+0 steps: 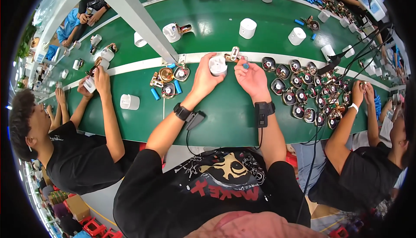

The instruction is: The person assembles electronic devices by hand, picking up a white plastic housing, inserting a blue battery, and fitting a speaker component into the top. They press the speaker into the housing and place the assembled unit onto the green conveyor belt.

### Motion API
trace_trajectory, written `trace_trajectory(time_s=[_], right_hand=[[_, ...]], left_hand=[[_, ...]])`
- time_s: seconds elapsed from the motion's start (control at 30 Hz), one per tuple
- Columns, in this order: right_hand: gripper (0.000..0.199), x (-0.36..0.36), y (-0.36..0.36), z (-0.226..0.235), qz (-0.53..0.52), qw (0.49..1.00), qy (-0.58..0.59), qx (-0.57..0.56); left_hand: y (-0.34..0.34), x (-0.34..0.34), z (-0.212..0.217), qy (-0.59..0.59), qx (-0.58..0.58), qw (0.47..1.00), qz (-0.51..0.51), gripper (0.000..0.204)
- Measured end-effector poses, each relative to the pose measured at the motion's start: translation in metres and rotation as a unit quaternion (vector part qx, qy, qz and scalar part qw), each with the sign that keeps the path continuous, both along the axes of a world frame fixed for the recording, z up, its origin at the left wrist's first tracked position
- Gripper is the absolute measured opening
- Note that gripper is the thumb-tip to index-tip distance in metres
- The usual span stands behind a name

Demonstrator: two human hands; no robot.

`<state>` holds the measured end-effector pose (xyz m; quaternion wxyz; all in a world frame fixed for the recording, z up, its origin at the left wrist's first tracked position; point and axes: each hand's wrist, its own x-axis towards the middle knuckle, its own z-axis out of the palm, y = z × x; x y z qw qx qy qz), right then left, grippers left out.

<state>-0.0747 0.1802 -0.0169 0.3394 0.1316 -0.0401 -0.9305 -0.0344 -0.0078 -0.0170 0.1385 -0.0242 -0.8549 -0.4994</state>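
Note:
My left hand (203,81) is wrapped round a white, open-topped plastic housing (217,66), its hollow inside facing up. Just to its right, my right hand (253,79) pinches a small blue battery cell (245,66), seen end-on, between thumb and fingers. Beyond these fingertips a small white part with brown contacts (235,54) lies over the metal rail; whether it is joined to the cell cannot be made out. Both hands are over the near side of the green bench (203,125), close to the rail.
Many black speaker units (300,95) crowd the bench at right. At left lie blue cells (155,93), a speaker unit (168,90) and a white housing (129,102). More housings (248,28) stand beyond the rail. A metal post (134,17), cables and co-workers flank me.

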Motion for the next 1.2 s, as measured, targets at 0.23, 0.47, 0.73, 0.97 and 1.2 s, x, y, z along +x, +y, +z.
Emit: trace_trajectory(time_s=[0.23, 0.47, 0.73, 0.97, 1.2], right_hand=[[0.024, -0.002, 0.003, -0.014, 0.029, 0.997, 0.029, -0.062], [0.027, 0.009, -0.014, 0.014, -0.104, 0.946, 0.188, 0.244], [0.020, 0.010, -0.017, 0.002, -0.248, 0.616, 0.440, 0.604], [0.024, 0.014, -0.012, 0.025, -0.270, 0.434, 0.529, 0.678], [0.033, 0.018, -0.014, 0.031, -0.260, 0.340, 0.616, 0.662]], left_hand=[[0.015, -0.015, -0.010, 0.037, -0.041, 0.998, 0.006, 0.068], [0.010, -0.008, -0.006, 0.027, 0.117, 0.992, -0.041, 0.065], [0.005, -0.004, 0.007, -0.033, 0.115, 0.980, -0.156, 0.071], [-0.004, -0.005, -0.008, -0.057, 0.067, 0.980, -0.176, 0.073], [0.000, -0.004, -0.001, -0.046, 0.172, 0.956, -0.233, 0.078]])
